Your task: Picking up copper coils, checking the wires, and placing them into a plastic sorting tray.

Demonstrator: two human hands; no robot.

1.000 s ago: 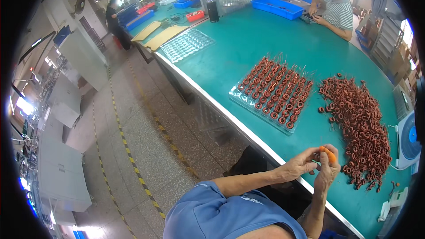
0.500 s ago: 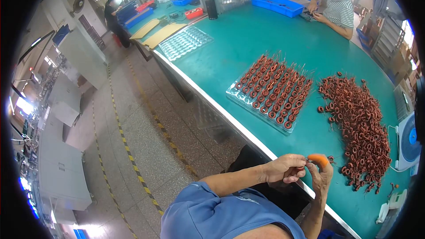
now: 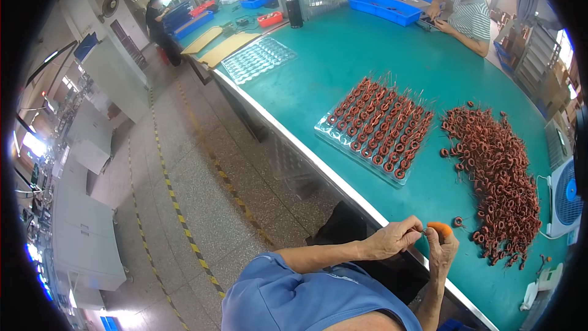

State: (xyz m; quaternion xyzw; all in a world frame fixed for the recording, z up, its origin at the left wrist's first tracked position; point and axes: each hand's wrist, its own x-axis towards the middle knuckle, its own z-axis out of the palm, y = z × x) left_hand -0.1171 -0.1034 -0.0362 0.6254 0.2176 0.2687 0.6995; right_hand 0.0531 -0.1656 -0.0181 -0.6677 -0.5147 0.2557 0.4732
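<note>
My left hand [image 3: 392,240] and my right hand [image 3: 442,250] meet over the near table edge, fingertips pinched close together. An orange finger cot [image 3: 440,228] covers one fingertip of the right hand. Between the fingertips shows a sliver of a small dark piece; the fingers mostly hide the red-brown wire-wound ring coil glimpsed there a moment earlier. Just right of my right hand lies a single loose ring coil [image 3: 457,222]. Farther off, a clear plastic tray [image 3: 326,127] carries rows of such coils [image 3: 383,124], wire leads pointing up.
A big heap of loose coils [image 3: 496,178] covers the table's right side. Beyond it stands a blue-and-white fan [image 3: 566,190]. An empty clear tray [image 3: 257,61] and tan boards [image 3: 228,49] lie far left. Across the table, a person [image 3: 468,18] works near a blue bin [image 3: 386,9].
The left fingers have closed in, and the red-brown coil seen in them before is now hidden. My right fingers have drawn together slightly, bending the orange-tipped finger lower.
</note>
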